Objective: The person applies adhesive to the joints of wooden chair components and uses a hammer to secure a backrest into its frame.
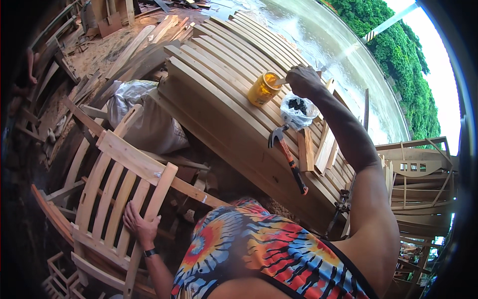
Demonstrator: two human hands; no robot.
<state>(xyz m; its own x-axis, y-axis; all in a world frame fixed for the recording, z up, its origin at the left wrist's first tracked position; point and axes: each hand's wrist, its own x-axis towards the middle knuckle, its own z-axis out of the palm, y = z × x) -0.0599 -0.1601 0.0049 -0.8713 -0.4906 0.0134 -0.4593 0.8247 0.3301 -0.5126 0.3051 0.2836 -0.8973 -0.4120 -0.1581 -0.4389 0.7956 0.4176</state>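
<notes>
Dipping a small stick into the amber glue jar [264, 88] on the stacked curved slats [219, 74], the right hand [303, 80] pinched it shut; the left hand [140, 225] gripped the slatted wooden chair frame [119, 184], likely awaiting glue at its joint.

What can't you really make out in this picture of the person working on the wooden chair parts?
- Head view: what the right hand holds over the amber jar; the fist hides all but a pale stick end.
- The jar's contents: too small to tell.
- The dark bits in the clear plastic bag: too small.
- The chair frame under the left hand: its lower end runs off the bottom edge.
</notes>
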